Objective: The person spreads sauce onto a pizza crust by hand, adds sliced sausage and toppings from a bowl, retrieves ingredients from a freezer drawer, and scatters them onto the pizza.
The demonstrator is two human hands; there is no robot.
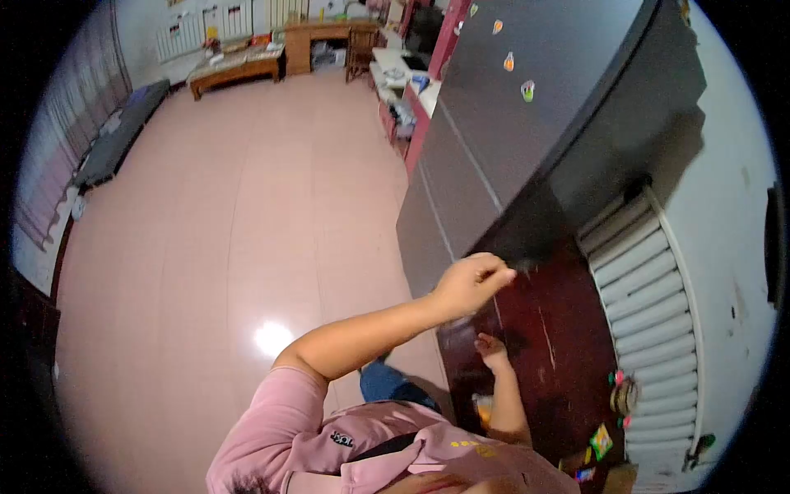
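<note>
My left hand is raised across my body, close to the lower edge of a tall dark grey fridge. Its fingers are curled in with thumb and fingertips together; anything held there is too small or hidden to make out. Lower and to the right, my right hand is held over a dark red wooden surface. The fingers of that hand look slightly bent and apart, with nothing visible in them. A small yellow and white item lies beside my right forearm.
A white radiator stands along the right wall. Colourful packets lie near its foot. Pink floor tiles stretch left towards a low wooden table, a desk and a dark bench. Small fruit-shaped stickers dot the fridge.
</note>
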